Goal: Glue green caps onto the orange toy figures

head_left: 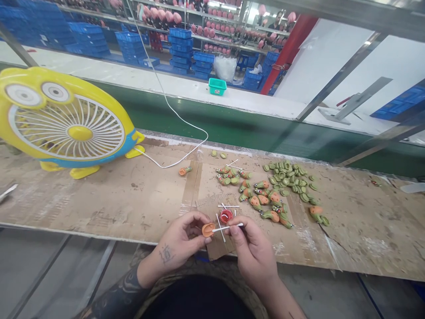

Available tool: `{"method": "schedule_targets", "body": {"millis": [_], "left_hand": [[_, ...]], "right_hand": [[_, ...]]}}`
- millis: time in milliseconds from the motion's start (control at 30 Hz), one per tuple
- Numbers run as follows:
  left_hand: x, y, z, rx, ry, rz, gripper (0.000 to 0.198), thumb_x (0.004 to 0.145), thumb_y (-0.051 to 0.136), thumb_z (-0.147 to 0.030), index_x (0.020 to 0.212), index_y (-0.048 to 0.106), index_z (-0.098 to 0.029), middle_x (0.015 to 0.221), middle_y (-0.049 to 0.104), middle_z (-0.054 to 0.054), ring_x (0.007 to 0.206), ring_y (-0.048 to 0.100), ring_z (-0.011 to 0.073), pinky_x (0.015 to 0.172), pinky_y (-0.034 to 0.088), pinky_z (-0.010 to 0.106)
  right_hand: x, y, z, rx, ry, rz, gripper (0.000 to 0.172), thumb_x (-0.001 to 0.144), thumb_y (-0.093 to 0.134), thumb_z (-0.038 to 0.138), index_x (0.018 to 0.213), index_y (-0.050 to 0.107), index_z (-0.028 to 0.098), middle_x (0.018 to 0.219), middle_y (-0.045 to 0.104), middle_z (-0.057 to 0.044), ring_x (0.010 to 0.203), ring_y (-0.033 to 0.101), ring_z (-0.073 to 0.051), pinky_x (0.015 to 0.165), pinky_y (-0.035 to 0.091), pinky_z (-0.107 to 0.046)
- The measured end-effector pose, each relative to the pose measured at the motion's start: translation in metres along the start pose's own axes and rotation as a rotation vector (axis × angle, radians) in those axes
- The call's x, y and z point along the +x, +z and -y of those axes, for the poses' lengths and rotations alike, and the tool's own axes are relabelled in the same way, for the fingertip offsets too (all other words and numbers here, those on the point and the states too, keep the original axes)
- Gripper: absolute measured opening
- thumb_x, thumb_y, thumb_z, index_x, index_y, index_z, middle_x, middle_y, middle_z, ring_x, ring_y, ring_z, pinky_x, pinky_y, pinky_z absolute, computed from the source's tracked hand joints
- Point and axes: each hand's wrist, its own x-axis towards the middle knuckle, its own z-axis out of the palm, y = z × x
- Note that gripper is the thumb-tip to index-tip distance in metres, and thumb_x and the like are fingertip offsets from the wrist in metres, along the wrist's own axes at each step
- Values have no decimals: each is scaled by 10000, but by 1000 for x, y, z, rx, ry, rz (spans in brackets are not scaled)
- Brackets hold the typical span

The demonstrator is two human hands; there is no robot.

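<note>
My left hand [184,235] pinches a small orange cup-shaped piece [208,229], its hollow side turned up. In my right hand [254,248] a white cotton swab [227,227] is gripped between thumb and fingers, its left tip at the orange piece's hollow. Just beyond my hands stands a small round pot with red contents [226,215], with several loose cotton swabs [229,206] around it on the cardboard. Green and orange figure pieces [262,200] lie to the right of the pot. Behind them is a heap of small green oval parts [285,173].
A yellow and blue cartoon fan [79,128] stands at the left, its white cord [172,108] crossing the cardboard-covered bench [149,195]. Another orange and green piece [184,170] lies near the middle. Past the green belt [232,126] sits a green basket [217,87]. Blue crates [181,48] stand behind.
</note>
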Motion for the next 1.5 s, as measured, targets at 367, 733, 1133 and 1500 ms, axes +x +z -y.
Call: {"method": "schedule_targets", "body": {"millis": [367, 733, 1133, 1500], "left_hand": [[-3, -4, 0, 19, -82, -41, 350, 801, 884, -374, 1081, 764, -201, 1041, 765, 60, 996, 701, 197, 889, 565, 299], [2, -12, 11, 237, 82, -192, 425, 837, 799, -279, 1250, 725, -220, 1372, 654, 116, 1309, 593, 275, 1106, 474, 388], [-3, 3, 0, 491, 58, -161, 282, 816, 688, -193, 1098, 689, -208, 1130, 714, 104, 1101, 658, 271, 914, 556, 390], [-4, 4, 3, 413, 48, -150, 313, 800, 739, -199, 1113, 743, -205, 1123, 737, 113, 1097, 668, 291, 923, 557, 400]], "right_hand": [[0, -7, -6, -22, -74, -31, 141, 1047, 518, 199, 998, 633, 263, 861, 700, 28, 778, 673, -133, 719, 500, -239], [15, -3, -57, -232, 41, 91, 190, 1001, 545, 211, 995, 734, 226, 999, 784, -57, 961, 706, -256, 869, 501, -375], [-1, -8, -17, 76, 83, 16, 154, 1058, 538, 327, 997, 659, 254, 848, 706, 6, 778, 683, -157, 715, 524, -260], [0, -5, -6, -4, 20, 84, 160, 1035, 524, 260, 935, 645, 234, 826, 721, 7, 761, 677, -158, 698, 489, -255]]}}
